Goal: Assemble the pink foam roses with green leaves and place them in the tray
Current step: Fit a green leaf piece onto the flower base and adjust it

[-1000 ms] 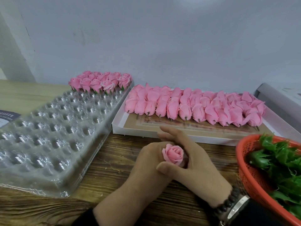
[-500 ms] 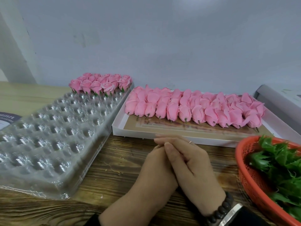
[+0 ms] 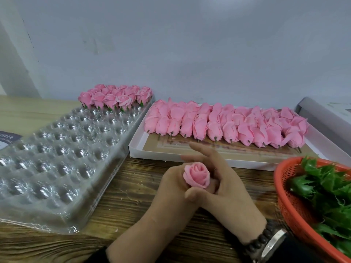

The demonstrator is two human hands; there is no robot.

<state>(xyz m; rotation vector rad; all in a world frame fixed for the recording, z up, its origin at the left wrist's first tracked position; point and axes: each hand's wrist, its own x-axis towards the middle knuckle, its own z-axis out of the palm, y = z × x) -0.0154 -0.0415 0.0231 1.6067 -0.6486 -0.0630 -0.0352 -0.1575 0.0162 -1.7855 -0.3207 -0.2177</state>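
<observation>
Rose in hand: you hold one pink foam rose (image 3: 197, 177) upright between both hands, bloom facing up, just above the wooden table (image 3: 133, 196); its base is hidden behind your thumb.
Left hand: your left hand (image 3: 171, 188) wraps the rose from the left; fingers curled round its lower part.
Right hand: your right hand (image 3: 226, 192) pinches the rose base with the thumb; two fingers stretch straight out toward the white box (image 3: 140, 147).
Tray: the clear plastic tray (image 3: 62, 154) lies to your left; finished roses (image 3: 115, 96) with green bases fill its far rows; the nearer cups hold nothing.
Supply: bare pink roses (image 3: 224, 124) lie in rows in the white box, stems toward you.
Leaves: green leaves (image 3: 326, 190) sit piled in the orange basket (image 3: 284, 196) at your right.
</observation>
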